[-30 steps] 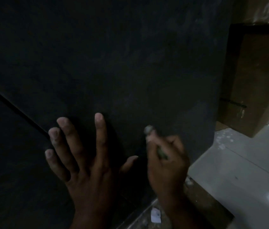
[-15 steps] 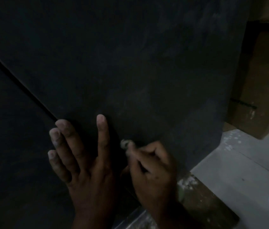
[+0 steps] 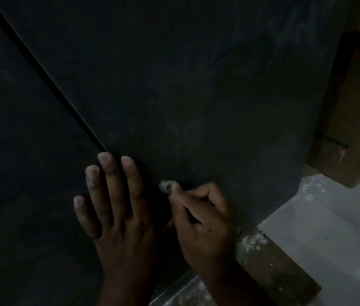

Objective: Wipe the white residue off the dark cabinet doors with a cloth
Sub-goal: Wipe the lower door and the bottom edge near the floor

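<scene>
The left hand [image 3: 117, 208] lies flat on the dark, matt cabinet door [image 3: 185, 89], fingers straight and close together, holding nothing. Its fingertips sit just below the thin black gap [image 3: 48, 78] that runs diagonally from the upper left and divides this door from the darker panel on the left. Pressed there, the hand probably steadies the door so it does not swing or flex under rubbing.

The right hand [image 3: 203, 217] is curled, with thumb and forefinger pinching a small, pale, wadded bit of cloth [image 3: 165, 186]. The wad touches the door just right of the left hand's forefinger, low on the panel. Bunching it so small likely concentrates pressure on one stubborn spot instead of sweeping broadly.

Faint greyish, cloudy smears [image 3: 187, 129] show above the two hands and toward the door's upper right; in this dim light it is hard to tell how much is residue and how much is sheen.

The door's right edge [image 3: 313, 138] runs down toward the pale, glossy tiled floor [image 3: 329, 244], with a brown wooden panel [image 3: 355, 120] beyond it. Near the door's bottom a brown strip [image 3: 280, 274] flecked with white lies beside the right wrist.

Open room lies up and to the right across the door face. To the left the steadying hand blocks the stroke, and the bottom edge is near.
</scene>
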{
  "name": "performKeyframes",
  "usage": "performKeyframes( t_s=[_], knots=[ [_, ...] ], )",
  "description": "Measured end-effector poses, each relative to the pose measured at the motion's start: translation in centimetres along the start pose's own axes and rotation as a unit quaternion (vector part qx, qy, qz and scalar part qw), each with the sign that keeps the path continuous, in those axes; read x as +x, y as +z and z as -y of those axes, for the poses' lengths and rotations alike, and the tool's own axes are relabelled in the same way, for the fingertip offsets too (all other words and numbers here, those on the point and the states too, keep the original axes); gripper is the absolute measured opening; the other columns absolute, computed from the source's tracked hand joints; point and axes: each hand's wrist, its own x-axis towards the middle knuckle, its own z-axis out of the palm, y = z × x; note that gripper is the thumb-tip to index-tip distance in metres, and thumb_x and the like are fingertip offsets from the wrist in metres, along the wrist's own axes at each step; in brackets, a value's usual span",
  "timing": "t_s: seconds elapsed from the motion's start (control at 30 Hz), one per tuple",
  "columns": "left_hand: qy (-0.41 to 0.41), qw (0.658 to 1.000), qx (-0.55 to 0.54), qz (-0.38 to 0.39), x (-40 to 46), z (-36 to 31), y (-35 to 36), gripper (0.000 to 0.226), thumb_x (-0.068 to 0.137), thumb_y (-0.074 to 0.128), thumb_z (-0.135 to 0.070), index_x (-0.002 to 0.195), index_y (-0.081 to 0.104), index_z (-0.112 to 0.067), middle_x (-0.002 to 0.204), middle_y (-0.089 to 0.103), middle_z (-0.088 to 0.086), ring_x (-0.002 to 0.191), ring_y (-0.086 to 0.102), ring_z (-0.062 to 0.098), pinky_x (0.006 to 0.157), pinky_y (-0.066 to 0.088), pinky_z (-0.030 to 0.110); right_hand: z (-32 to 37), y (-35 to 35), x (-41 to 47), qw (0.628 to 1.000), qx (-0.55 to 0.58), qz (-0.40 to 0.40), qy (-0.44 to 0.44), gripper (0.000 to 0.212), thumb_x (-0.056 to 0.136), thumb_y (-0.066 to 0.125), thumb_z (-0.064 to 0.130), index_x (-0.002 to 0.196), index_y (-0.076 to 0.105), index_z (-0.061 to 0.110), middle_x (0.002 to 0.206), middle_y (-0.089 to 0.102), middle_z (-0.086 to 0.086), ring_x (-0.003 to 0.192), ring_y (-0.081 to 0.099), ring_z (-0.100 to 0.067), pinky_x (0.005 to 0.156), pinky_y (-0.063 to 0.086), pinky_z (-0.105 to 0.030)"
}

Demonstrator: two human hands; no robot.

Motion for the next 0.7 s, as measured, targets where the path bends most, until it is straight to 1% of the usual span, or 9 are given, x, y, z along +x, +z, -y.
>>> performKeyframes(
  t_s=[0.03,0.1,0.2,0.3,0.37,0.43,0.5,0.63,0.7],
  knots=[
    [-0.007,1.0,0.003,0.006,0.0,-0.2,-0.2,0.1,0.094,0.051,-0.064,0.166,0.011,-0.007,0.174,-0.003,0.012,0.161,-0.003,0.032,0.128,-0.01,0.048,-0.1,-0.2,-0.4,1.0,0.009,0.023,0.016,0.01,0.096,0.075,0.014,0.104,0.081,0.014,0.086,0.06,-0.002,0.066,0.066,-0.019,0.056,0.055,-0.036],
    [-0.005,0.999,0.02,0.029,0.0,-0.4,-0.8,0.117,0.085,0.046,-0.083,0.166,0.007,-0.008,0.174,-0.006,0.01,0.161,-0.007,0.029,0.128,-0.011,0.046,-0.4,-0.7,0.3,0.999,-0.017,-0.008,0.039,0.013,0.092,0.077,0.012,0.105,0.081,0.013,0.086,0.06,-0.001,0.071,0.064,-0.009,0.066,0.054,-0.021],
    [0.011,0.998,0.021,0.06,-0.4,0.1,-1.3,0.129,0.075,0.056,-0.085,0.166,0.002,-0.01,0.174,-0.011,0.007,0.16,-0.012,0.027,0.127,-0.014,0.047,0.3,-0.5,2.8,0.992,-0.064,-0.098,0.042,0.019,0.089,0.079,0.006,0.108,0.078,0.009,0.087,0.059,-0.003,0.077,0.059,-0.001,0.069,0.044,-0.006],
    [0.012,0.998,0.03,0.051,-0.6,0.7,-2.0,0.107,0.091,0.038,-0.081,0.167,0.005,-0.013,0.174,-0.01,0.003,0.16,-0.013,0.024,0.126,-0.013,0.048,2.1,1.5,3.2,0.995,-0.041,-0.092,-0.015,0.018,0.09,0.078,0.002,0.106,0.077,0.011,0.087,0.058,-0.006,0.073,0.057,-0.003,0.064,0.046,-0.01],
    [0.011,0.999,0.027,0.045,-0.7,1.0,-2.4,0.087,0.102,0.018,-0.073,0.167,0.009,-0.015,0.175,-0.005,0.002,0.161,-0.01,0.024,0.126,-0.011,0.049,2.3,2.2,1.9,0.997,-0.015,-0.037,-0.063,0.015,0.094,0.075,0.004,0.107,0.078,0.007,0.089,0.058,-0.006,0.073,0.06,-0.009,0.062,0.052,-0.02],
    [0.019,0.999,0.018,0.048,-0.9,1.4,-2.8,0.078,0.107,0.013,-0.065,0.167,0.013,-0.017,0.175,-0.001,0.002,0.161,-0.007,0.025,0.126,-0.009,0.049,1.7,2.1,-0.1,0.997,-0.015,0.017,-0.071,0.016,0.097,0.073,0.011,0.113,0.078,0.008,0.092,0.06,-0.005,0.073,0.063,-0.016,0.058,0.054,-0.029],
    [0.035,0.999,0.013,0.038,-1.2,1.8,-3.3,0.072,0.107,0.027,-0.057,0.167,0.015,-0.018,0.175,0.003,0.004,0.162,-0.004,0.026,0.126,-0.007,0.051,0.3,1.3,-2.2,0.995,-0.056,0.055,-0.065,0.013,0.098,0.073,0.015,0.109,0.078,0.01,0.091,0.061,-0.001,0.074,0.063,-0.013,0.058,0.053,-0.029],
    [0.037,0.998,-0.031,0.033,-2.4,2.1,-4.3,0.079,0.097,0.06,-0.045,0.164,0.027,-0.019,0.173,0.017,0.005,0.161,0.009,0.027,0.128,0.004,0.053,-1.0,-1.2,-5.1,0.983,-0.03,0.138,0.121,0.01,0.098,0.073,0.027,0.09,0.071,0.021,0.082,0.061,0.004,0.069,0.065,-0.013,0.059,0.055,-0.042],
    [0.023,0.995,-0.101,0.008,-3.4,1.5,-5.1,0.067,0.095,0.068,-0.036,0.155,0.046,-0.016,0.165,0.039,0.006,0.157,0.028,0.027,0.125,0.021,0.05,0.1,-2.2,-5.4,0.987,-0.045,0.124,0.094,0.005,0.096,0.074,0.021,0.097,0.079,0.02,0.084,0.06,0.005,0.07,0.065,-0.014,0.06,0.054,-0.037]
  ],
)
